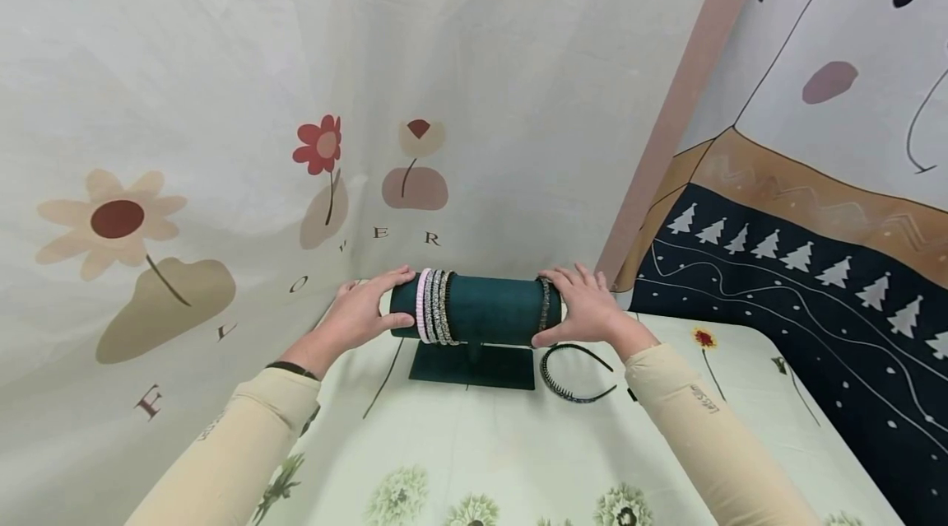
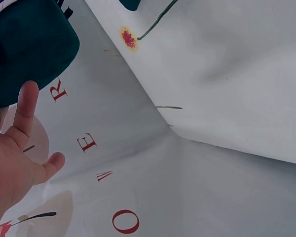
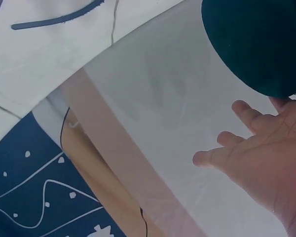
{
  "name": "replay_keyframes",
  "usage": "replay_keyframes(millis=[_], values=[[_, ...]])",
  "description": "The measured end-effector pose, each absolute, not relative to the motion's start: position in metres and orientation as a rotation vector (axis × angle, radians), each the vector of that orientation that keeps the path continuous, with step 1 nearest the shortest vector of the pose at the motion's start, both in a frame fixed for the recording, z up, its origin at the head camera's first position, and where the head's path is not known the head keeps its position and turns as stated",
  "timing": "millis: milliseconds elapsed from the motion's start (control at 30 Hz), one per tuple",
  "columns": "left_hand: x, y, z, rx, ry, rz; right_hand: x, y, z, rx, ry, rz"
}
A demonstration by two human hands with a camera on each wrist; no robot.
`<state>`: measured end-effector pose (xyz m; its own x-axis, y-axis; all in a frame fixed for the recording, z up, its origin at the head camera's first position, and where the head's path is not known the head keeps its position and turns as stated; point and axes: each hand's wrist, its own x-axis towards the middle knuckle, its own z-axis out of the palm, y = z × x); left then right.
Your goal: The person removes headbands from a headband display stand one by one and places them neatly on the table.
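Note:
A dark green velvet headband stand [image 1: 492, 308] has a thick horizontal roll on a flat base. My left hand [image 1: 363, 312] grips the roll's left end, thumb in front and fingers over the top. Beside it, a pink headband [image 1: 421, 308] and several glittery headbands [image 1: 439, 308] sit round the roll. My right hand [image 1: 585, 308] holds the right end, its index finger and thumb at a dark beaded headband [image 1: 545, 304]. In both wrist views the other fingers of the left hand [image 2: 19, 163] and right hand [image 3: 261, 148] spread out beyond the roll.
A black toothed headband [image 1: 570, 396] lies on the table right of the stand's base. The tabletop has a pale flower-print cloth [image 1: 444, 444]. Behind it hangs a white printed curtain [image 1: 504, 98], with a dark blue tree-patterned cloth [image 1: 755, 287] on the right.

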<state>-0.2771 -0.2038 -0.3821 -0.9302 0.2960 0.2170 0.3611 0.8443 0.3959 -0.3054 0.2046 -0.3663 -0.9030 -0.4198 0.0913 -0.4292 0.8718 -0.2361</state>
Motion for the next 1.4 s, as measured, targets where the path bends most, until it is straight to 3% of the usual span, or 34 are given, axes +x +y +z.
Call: replay_keyframes(millis=[767,1400], values=[[-0.275,-0.204,-0.382,-0.504,-2.868,-0.662,-0.305,0.210,-0.369,0.733,-3.023,0.498],[-0.276,-0.204,-0.384,-0.509,-2.870,-0.681,-0.322,0.220,-0.381,0.918,-2.986,1.222]])
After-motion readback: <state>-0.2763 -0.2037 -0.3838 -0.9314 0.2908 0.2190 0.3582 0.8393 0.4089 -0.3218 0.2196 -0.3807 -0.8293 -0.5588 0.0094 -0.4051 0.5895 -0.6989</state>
